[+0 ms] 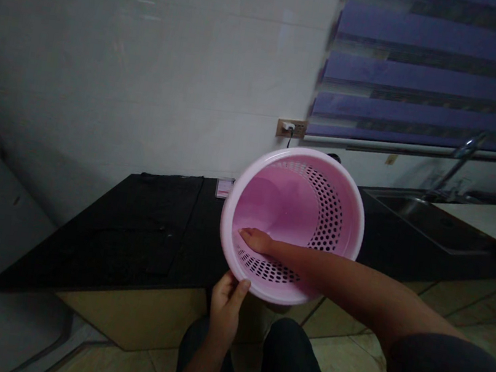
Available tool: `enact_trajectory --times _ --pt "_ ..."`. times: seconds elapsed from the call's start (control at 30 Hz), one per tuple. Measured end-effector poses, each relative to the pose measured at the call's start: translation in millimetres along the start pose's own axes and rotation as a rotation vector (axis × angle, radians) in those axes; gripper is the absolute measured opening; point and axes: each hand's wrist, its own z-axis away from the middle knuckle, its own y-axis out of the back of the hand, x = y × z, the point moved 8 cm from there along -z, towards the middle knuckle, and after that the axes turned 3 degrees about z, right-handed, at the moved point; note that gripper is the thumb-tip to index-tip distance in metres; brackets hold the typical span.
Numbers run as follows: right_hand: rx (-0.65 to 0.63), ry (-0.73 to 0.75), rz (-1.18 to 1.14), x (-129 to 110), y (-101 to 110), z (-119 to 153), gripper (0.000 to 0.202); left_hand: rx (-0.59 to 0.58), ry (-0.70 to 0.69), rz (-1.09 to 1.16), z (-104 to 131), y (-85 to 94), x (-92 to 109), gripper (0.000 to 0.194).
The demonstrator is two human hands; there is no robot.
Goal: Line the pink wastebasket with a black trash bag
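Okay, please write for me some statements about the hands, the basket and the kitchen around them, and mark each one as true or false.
1. The left hand holds the rim of the pink basket. True.
2. The right hand is outside the basket. False: it reaches inside.
3. The sink is to the right of the basket. True.
4. The basket has solid walls with no openings. False: there are many small holes in them.
5. The wall socket has nothing in it. False: a white plug is in it.
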Motion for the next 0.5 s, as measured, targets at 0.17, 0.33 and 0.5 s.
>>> enact_trajectory --times 0.17,0.33,0.5 --pt "-0.017 0.016 -0.012 -3 1 2 0.065 -0.014 -0.028 0.004 -1 -1.3 1 0.039" --pt "-0.017 0.008 0.015 -5 3 3 0.064 -0.025 -0.035 -0.027 -1 -2.7 3 0.043" --pt "-0.053 0.032 0.05 -10 2 4 0.061 -0.045 -0.048 -0.039 2 -9.3 10 0.043"
